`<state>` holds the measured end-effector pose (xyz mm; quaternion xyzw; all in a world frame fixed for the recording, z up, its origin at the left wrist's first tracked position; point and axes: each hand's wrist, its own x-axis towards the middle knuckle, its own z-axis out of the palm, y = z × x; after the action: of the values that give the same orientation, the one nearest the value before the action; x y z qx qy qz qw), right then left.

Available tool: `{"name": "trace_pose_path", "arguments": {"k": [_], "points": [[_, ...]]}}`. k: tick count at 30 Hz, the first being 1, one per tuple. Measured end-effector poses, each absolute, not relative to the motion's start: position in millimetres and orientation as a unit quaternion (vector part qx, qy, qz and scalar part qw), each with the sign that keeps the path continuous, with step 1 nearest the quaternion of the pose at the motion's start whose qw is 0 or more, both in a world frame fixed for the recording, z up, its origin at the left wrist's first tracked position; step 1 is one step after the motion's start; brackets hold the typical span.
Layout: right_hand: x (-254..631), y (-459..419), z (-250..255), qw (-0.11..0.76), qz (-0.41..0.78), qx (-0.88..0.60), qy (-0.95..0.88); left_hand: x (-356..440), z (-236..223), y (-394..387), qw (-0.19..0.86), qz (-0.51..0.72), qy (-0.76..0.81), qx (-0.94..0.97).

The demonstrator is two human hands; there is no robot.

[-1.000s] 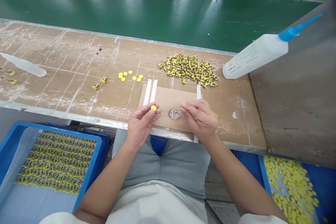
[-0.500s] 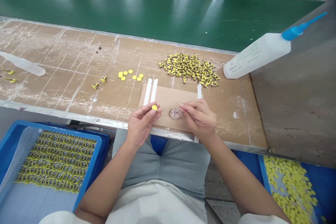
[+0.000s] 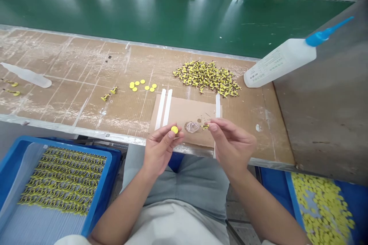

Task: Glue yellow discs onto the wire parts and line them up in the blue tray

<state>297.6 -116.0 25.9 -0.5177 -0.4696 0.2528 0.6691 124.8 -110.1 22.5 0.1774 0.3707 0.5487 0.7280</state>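
Right hand (image 3: 234, 147) shifted rightward, figurine (image 3: 205, 126) near clear cup (image 3: 191, 127).

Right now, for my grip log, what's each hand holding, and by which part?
Left hand holds a yellow disc by its edge; right hand, a yellowish piece by its right end.

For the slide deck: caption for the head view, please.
Head view: left hand pinches a yellow disc; right hand holds a small yellow-and-dark figure beside a clear round dish.

Right-hand tray (image 3: 292, 195), cut off below.
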Motion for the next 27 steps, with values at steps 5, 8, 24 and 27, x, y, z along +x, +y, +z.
{"name": "trace_pose_path", "arguments": {"k": [5, 8, 24, 27], "points": [[275.8, -123.7, 46.6, 0.683, 0.284, -0.481, -0.471, 137.9, 31.9, -118.6, 0.75, 0.538, 0.345, 0.169], [269.5, -123.6, 54.6, 0.67, 0.278, -0.475, -0.498, 142.3, 35.8, -121.3, 0.76, 0.536, 0.328, 0.164], [265.2, -126.9, 51.8, 0.666, 0.326, -0.484, -0.465, 132.3, 39.1, -122.0, 0.788, 0.495, 0.333, 0.157], [265.6, -128.3, 50.7, 0.664, 0.335, -0.49, -0.455, 130.5, 40.4, -122.4, 0.786, 0.489, 0.338, 0.173]]}}
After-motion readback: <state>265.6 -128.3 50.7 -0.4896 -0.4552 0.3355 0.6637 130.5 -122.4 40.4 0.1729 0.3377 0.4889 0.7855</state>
